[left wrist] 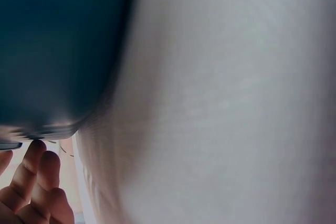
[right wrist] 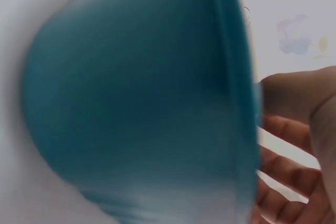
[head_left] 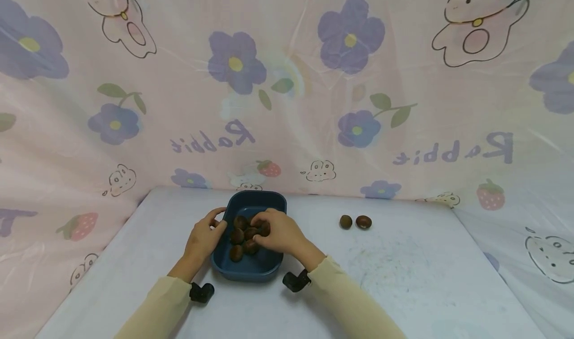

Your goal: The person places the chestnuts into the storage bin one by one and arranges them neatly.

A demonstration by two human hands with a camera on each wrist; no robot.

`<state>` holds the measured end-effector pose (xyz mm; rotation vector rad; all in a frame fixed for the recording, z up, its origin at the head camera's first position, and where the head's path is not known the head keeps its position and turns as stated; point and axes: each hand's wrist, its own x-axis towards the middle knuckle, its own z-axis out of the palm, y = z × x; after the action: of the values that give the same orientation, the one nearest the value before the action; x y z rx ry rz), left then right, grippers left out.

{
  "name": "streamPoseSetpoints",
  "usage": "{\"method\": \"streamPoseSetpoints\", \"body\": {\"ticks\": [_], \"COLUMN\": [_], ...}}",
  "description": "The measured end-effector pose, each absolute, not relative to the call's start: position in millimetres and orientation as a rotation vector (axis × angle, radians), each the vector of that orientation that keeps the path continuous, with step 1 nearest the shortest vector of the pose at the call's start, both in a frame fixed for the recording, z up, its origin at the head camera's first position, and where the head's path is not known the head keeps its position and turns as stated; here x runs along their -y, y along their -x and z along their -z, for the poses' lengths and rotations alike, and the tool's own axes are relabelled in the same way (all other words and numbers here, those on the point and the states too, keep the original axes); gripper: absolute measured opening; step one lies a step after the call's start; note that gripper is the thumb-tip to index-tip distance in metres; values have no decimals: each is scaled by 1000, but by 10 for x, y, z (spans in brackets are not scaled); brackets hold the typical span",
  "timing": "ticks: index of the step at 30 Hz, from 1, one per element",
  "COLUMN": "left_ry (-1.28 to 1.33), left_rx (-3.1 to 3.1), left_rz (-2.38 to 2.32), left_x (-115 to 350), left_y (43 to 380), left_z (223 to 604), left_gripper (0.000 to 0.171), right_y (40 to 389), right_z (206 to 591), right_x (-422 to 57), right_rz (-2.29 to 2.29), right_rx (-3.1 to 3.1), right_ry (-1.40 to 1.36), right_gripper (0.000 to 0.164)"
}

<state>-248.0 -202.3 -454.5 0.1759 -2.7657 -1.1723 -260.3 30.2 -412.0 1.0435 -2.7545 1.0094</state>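
A dark blue plastic tub (head_left: 251,271) with rounded corners stands on the table and holds several brown chestnuts (head_left: 236,253). My left hand (head_left: 203,237) grips the tub's left rim, thumb at the edge; in the left wrist view its fingertips (left wrist: 35,148) touch the tub's wall (left wrist: 52,51). Inside the tub my right hand (head_left: 282,232) reaches over the right rim, thumb and fingers curled around a chestnut (head_left: 265,228) among the others. In the right wrist view the tub's side (right wrist: 136,93) hides the fingertips.
Two chestnuts lie on the white table (head_left: 403,279) to the right of the tub, a rounder one (head_left: 346,222) and a glossy one (head_left: 363,222). A printed curtain (head_left: 296,104) with flowers and rabbits hangs behind and beside the table.
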Motion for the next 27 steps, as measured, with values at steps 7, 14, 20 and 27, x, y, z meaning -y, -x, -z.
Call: {"method": "streamPoseSetpoints", "body": {"ticks": [7,14,20,27], "left_ry": [-160,-140,-144,-152], "left_rx": [2761,2735,2739,2748], "left_rz": [1177,1199,1205,1194], "left_x": [2035,2041,2040,2040], "left_y": [2485,2493,2486,2490], "left_z": [4538,4552,4551,4565], "left_gripper": [46,45,45,45], "right_y": [2618,2643,2641,2662], "right_z": [4049,4031,4026,4041], "right_x": [-436,-594,-754,-938], "right_rz": [-966,-942,-918,-870], "right_rx": [2763,2788,2795,2801], "right_ry": [-997,-937,-886,-821], "right_gripper": [27,28,28,31]}}
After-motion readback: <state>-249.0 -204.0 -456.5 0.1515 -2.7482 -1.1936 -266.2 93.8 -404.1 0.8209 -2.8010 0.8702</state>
